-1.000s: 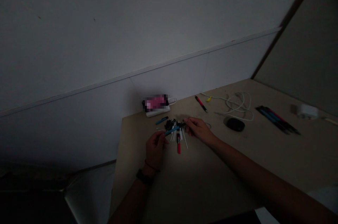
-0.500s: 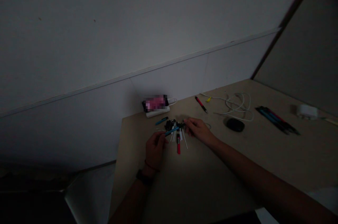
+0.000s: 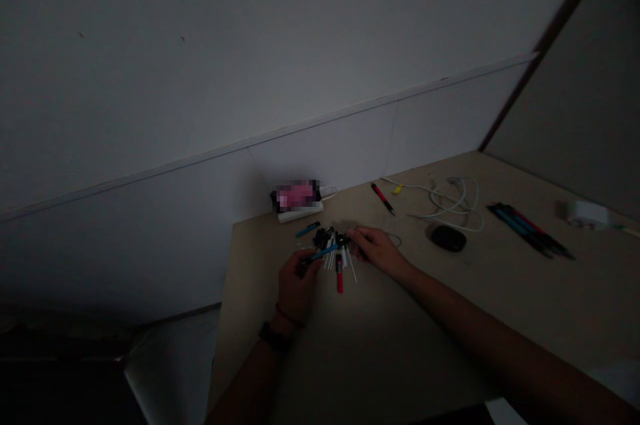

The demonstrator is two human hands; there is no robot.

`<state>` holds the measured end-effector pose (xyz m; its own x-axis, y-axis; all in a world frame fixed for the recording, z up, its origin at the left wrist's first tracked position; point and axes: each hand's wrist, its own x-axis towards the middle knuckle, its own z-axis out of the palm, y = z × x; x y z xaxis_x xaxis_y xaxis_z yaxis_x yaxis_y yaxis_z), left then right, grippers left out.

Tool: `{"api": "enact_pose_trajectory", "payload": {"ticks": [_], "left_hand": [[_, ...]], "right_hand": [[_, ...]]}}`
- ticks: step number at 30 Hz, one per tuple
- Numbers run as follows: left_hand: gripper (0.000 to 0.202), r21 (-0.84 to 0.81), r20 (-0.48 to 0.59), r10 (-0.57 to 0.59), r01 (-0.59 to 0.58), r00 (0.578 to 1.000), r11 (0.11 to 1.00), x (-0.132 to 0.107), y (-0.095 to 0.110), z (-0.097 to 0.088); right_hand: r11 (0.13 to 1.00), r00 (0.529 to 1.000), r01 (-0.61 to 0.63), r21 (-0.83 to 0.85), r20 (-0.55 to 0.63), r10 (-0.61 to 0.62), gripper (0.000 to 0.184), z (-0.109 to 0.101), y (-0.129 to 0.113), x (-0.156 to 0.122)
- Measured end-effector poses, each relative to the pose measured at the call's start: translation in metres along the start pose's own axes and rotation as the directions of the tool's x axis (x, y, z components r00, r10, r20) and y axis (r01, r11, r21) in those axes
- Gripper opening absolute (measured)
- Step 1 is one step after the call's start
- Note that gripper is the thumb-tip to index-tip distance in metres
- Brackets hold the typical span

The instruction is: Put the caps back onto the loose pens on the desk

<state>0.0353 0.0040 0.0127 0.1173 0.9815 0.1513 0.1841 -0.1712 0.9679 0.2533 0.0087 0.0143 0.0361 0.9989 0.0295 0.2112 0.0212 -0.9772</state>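
Observation:
My left hand (image 3: 299, 281), with a dark watch and a thin red band on its wrist, is closed around the near end of a blue pen (image 3: 327, 251). The pen slants up to the right, over a small pile of parts. My right hand (image 3: 374, 248) pinches the black far end of the same pen; its fingertips partly hide that end. Below the hands lie several thin white pen refills (image 3: 329, 261), small black pen parts (image 3: 320, 237) and a red pen barrel (image 3: 339, 278). A short blue pen barrel (image 3: 307, 229) rests just behind the pile.
A phone with a blurred screen (image 3: 296, 196) leans on a white block (image 3: 301, 213) by the wall. Rightward lie a red and black pen (image 3: 383, 199), a coiled white cable (image 3: 453, 201), a black mouse (image 3: 448, 238), several pens (image 3: 530, 230) and a white adapter (image 3: 587, 214).
My left fingers have shifted slightly along the blue pen, and more of its near end shows. My right hand stays at the far end. The view has moved a little.

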Motion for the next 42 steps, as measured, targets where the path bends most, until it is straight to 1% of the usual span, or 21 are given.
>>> {"api": "enact_pose_trajectory", "payload": {"ticks": [7, 14, 19, 26, 30, 37, 42], "left_hand": [[0.028, 0.005, 0.006, -0.015, 0.015, 1.0, 1.0, -0.0005, -0.0004, -0.0005], [0.033, -0.035, 0.028, -0.038, 0.039, 0.999, 0.999, 0.0001, 0.0014, -0.0004], [0.031, -0.022, 0.023, -0.031, 0.032, 0.999, 0.999, -0.0005, 0.0008, -0.0009], [0.03, -0.024, 0.029, -0.046, 0.047, 0.999, 0.999, -0.0008, 0.0057, -0.0008], [0.03, -0.032, 0.023, -0.049, 0.05, 0.999, 0.998, -0.0017, 0.007, -0.0005], [0.032, -0.028, 0.028, -0.052, 0.052, 0.998, 0.998, -0.0011, 0.0032, -0.0004], [0.031, -0.008, 0.02, -0.043, 0.043, 0.999, 0.999, -0.0002, -0.0004, 0.0]], "right_hand": [[1.0, 1.0, 0.004, -0.006, -0.005, -0.004, 0.057, 0.0008, 0.0008, 0.0003], [1.0, 1.0, 0.014, -0.009, -0.009, -0.014, 0.058, 0.0008, -0.0001, -0.0007], [0.998, 1.0, 0.031, -0.05, -0.002, -0.031, 0.059, -0.0002, -0.0026, -0.0018], [0.999, 1.0, 0.018, -0.046, -0.005, -0.018, 0.06, 0.0002, -0.0039, -0.0019], [0.998, 1.0, 0.03, -0.051, -0.002, -0.03, 0.06, -0.0003, -0.0027, -0.0017], [0.999, 1.0, 0.01, -0.033, 0.007, -0.01, 0.061, 0.0, -0.0016, -0.0015], [0.998, 0.999, 0.033, -0.05, 0.014, -0.032, 0.062, -0.0006, -0.0018, -0.0017]]}}
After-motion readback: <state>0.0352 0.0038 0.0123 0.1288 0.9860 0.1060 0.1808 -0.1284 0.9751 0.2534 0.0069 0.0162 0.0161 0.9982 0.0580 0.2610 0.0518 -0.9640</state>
